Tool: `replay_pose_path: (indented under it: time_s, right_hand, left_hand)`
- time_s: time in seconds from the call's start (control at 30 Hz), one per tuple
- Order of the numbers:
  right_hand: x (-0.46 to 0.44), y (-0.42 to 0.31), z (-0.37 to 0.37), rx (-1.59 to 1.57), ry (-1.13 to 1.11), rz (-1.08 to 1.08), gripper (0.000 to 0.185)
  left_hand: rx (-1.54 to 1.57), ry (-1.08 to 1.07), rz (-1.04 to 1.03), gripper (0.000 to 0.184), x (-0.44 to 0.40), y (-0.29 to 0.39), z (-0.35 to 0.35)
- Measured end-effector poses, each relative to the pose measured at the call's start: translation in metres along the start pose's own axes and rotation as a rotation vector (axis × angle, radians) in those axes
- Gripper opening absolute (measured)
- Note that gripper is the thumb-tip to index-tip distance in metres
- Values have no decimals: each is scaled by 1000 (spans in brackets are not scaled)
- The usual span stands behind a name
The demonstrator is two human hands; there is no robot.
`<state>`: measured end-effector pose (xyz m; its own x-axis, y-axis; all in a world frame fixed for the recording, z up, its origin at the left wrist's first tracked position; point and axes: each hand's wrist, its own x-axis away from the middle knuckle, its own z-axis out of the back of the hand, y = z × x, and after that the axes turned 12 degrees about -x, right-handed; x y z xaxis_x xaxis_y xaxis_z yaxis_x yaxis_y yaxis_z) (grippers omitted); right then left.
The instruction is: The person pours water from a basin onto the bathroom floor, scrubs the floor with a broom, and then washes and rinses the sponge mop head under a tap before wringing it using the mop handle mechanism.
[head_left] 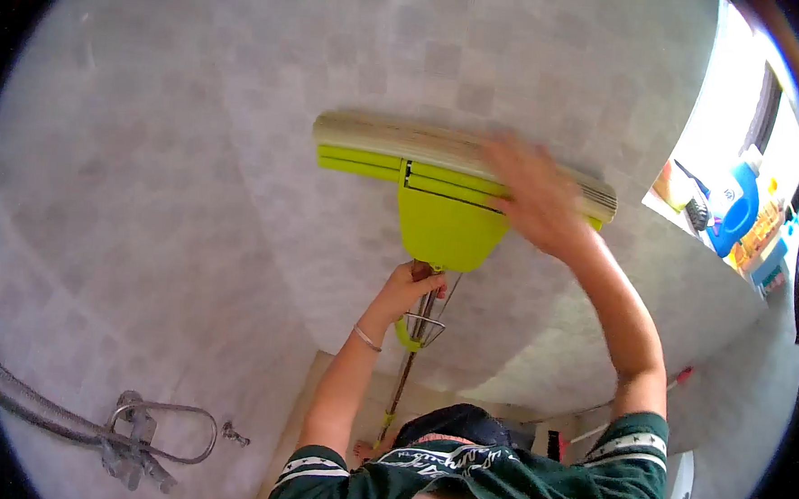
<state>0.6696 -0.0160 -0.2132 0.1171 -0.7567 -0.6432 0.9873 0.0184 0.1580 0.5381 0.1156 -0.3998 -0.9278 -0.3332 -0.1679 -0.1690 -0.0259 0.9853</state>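
Observation:
A sponge mop with a lime green head [450, 227] and a long pale sponge roller [396, 139] is held up in front of the tiled wall. My left hand [416, 285] is wrapped round the metal pole just below the green head. On the right part of the roller lies my right hand [540, 195], blurred by motion, its palm over the sponge and its fingers towards the upper left. Below my left hand, the pole [401, 385] runs down past a wire lever.
Bottles, among them a blue one [736, 208], and a brush stand on a window ledge at the right. A metal shower tap [136, 439] with hoses is on the wall at the lower left. A red-ended stick [682, 376] leans at the lower right.

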Motion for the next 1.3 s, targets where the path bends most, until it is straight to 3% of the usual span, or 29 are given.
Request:
replay_pose_path:
  time_s: [0.07,0.1,0.17,0.23,0.27,0.33,0.37,0.47,0.5,0.63,0.67,0.77,0.87,0.9,0.97,1.03,1.1,1.3]
  right_hand:
    - [39,9,45,134,-80,-352,56]
    - [39,12,46,141,-89,-352,56]
    - [48,15,38,292,16,-315,53]
    - [9,0,9,206,-64,-323,51]
    - [-21,-14,-10,137,41,-150,43]
    - [-82,-34,-53,45,-44,-112,32]
    - [-109,-40,-75,41,-36,44,34]
    - [-159,-71,-92,77,-129,78,34]
    - [-160,-70,-90,-44,-145,63,35]
    - [-91,-43,-30,-286,-243,13,45]
    - [-70,-40,3,-222,-362,-192,45]
    - [8,-16,53,164,-194,-378,50]
    - [27,-19,54,325,-28,-297,52]
    - [7,-34,48,266,-120,-422,49]
    - [-41,-70,26,99,-260,-353,50]
    - [-82,-102,-2,51,-198,-19,46]
    - [-111,-141,-12,32,-185,104,44]
    - [-41,-133,47,155,-36,326,47]
  left_hand:
    - [9,8,-14,19,-4,-1,3]
    - [-9,-52,-12,16,-6,-1,6]
    - [-45,-126,-4,13,-10,-9,10]
    - [9,-211,-7,12,-19,-17,11]
    - [1,-212,-18,12,-20,-15,9]
    - [62,-108,-20,14,-17,-13,3]
    - [65,-68,-36,14,-14,-8,0]
    - [-32,-24,0,18,-16,-14,-1]
    - [-23,-27,13,18,-16,-15,2]
    - [21,-16,-7,19,-12,-24,5]
    - [17,-25,-24,18,-7,-22,7]
    - [21,-56,-67,18,2,-7,6]
    - [45,-106,-95,17,7,-7,3]
    - [59,-134,-103,17,11,-8,-2]
    - [35,-129,-89,16,22,-8,-21]
    - [10,-120,-66,15,28,-10,-40]
    - [16,-72,-134,16,40,-5,-55]
    - [139,2,-65,13,81,23,-58]
